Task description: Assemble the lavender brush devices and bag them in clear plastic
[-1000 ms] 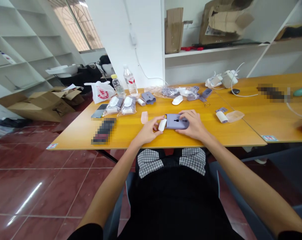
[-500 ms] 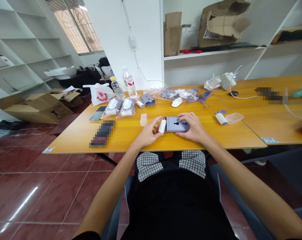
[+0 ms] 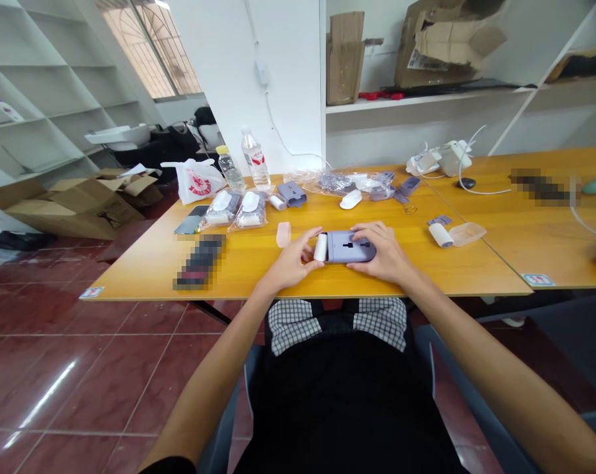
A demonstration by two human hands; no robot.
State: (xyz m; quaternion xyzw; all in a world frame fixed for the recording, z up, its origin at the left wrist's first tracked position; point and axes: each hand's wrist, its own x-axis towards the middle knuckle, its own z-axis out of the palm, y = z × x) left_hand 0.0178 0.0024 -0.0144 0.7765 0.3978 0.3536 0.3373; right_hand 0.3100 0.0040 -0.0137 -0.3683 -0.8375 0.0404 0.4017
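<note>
On the yellow table (image 3: 258, 266) in front of me lies a purple-grey plastic housing (image 3: 346, 247) with dark slots on its top. My right hand (image 3: 382, 251) wraps around its right end, fingers curled over it. My left hand (image 3: 294, 260) pinches a small white cylinder (image 3: 320, 247) and presses it against the housing's left end. A pale pink cap (image 3: 283, 234) lies just left of my left hand.
Bagged white and purple parts (image 3: 238, 209), two water bottles (image 3: 255, 161), a white bag (image 3: 196, 180) and loose parts (image 3: 350, 187) sit further back. A white roller (image 3: 440, 235) and clear tray (image 3: 467, 232) lie right. Cardboard boxes (image 3: 75, 204) are on the floor at left.
Both hands stay on the housing and the white cylinder with barely any movement. The view has shifted slightly.
</note>
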